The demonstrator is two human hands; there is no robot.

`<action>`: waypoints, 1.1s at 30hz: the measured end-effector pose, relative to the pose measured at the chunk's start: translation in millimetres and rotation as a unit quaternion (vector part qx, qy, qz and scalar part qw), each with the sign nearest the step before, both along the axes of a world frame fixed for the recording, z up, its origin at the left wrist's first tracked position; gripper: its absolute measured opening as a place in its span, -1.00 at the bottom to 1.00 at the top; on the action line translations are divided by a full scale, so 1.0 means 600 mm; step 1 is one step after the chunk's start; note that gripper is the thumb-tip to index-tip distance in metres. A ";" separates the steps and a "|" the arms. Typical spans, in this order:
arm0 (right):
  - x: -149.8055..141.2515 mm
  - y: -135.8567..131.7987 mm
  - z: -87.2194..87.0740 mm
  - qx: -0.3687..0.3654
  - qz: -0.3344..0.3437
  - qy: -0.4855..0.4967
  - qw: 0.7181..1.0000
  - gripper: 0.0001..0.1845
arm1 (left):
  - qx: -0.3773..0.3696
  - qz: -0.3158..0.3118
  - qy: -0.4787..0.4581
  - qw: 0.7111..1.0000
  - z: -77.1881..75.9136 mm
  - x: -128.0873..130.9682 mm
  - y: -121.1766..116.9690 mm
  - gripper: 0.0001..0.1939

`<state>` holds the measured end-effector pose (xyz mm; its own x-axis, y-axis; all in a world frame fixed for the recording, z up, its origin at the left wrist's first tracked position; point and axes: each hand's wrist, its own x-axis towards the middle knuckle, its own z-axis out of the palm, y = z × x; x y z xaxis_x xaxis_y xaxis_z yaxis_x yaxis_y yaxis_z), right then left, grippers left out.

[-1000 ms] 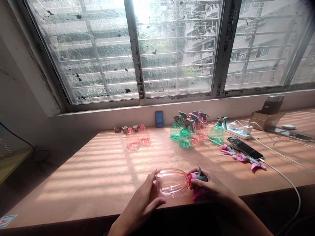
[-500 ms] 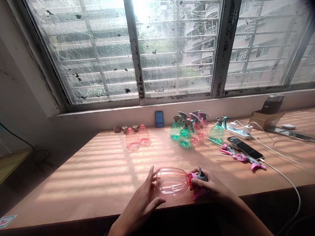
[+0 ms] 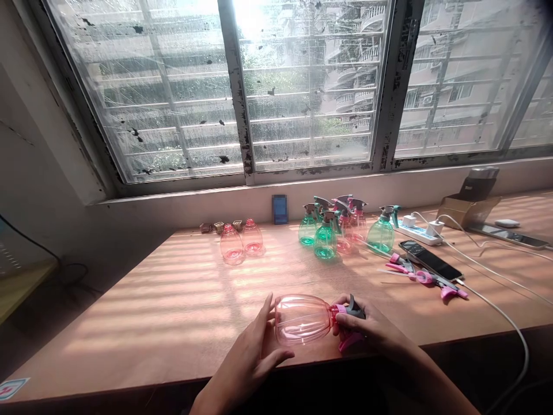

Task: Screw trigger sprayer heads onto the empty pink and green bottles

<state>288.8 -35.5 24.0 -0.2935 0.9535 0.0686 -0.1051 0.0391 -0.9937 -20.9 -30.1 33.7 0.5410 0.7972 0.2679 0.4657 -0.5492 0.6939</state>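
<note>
A clear pink spray bottle lies on its side just above the table's front edge, base to the left. My right hand is closed around its neck and the pink-and-black trigger head. At the base, my left hand is open, fingers stretched along the far side and thumb apart from the bottle. Whether its fingertips touch the base, I cannot tell. Two headless pink bottles stand behind, to the left. Several loose pink-and-grey trigger heads lie to the right.
Green and pink spray bottles with heads on stand in a group at the back. A phone lies by a white power strip, with a white cable running over the table edge. A blue-screened device leans against the wall.
My left thumb has shifted very slightly to the right below the bottle. The bottle and my right hand stay practically where they were.
</note>
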 end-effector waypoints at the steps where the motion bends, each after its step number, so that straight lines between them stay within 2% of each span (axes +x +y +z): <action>1: -0.001 0.000 0.000 0.000 0.001 0.001 1.000 -0.63 | 0.003 -0.001 0.001 1.000 0.001 -0.001 0.000 0.00; 6: -0.002 -0.002 0.000 0.006 0.004 0.003 1.000 -0.65 | 0.007 -0.005 -0.002 1.000 0.010 0.000 0.000 -0.20; 13: 0.003 0.001 -0.009 -0.009 0.002 0.001 1.000 -0.65 | 0.012 -0.001 -0.023 1.000 0.009 0.005 -0.003 -0.17; 18: 0.002 0.003 -0.008 -0.002 0.009 0.008 1.000 -0.66 | 0.019 0.000 -0.004 1.000 0.006 0.002 -0.001 -0.05; 23: 0.000 0.002 -0.006 -0.008 0.017 0.013 1.000 -0.65 | 0.023 -0.005 -0.004 1.000 0.018 0.005 -0.002 -0.24; 29: 0.000 0.002 -0.005 -0.007 0.009 0.017 1.000 -0.63 | -0.005 -0.002 -0.044 0.999 0.020 0.010 -0.006 -0.28; 33: -0.002 0.002 -0.005 -0.011 0.006 0.013 1.000 -0.62 | -0.012 -0.006 -0.037 0.999 0.010 0.005 -0.003 -0.13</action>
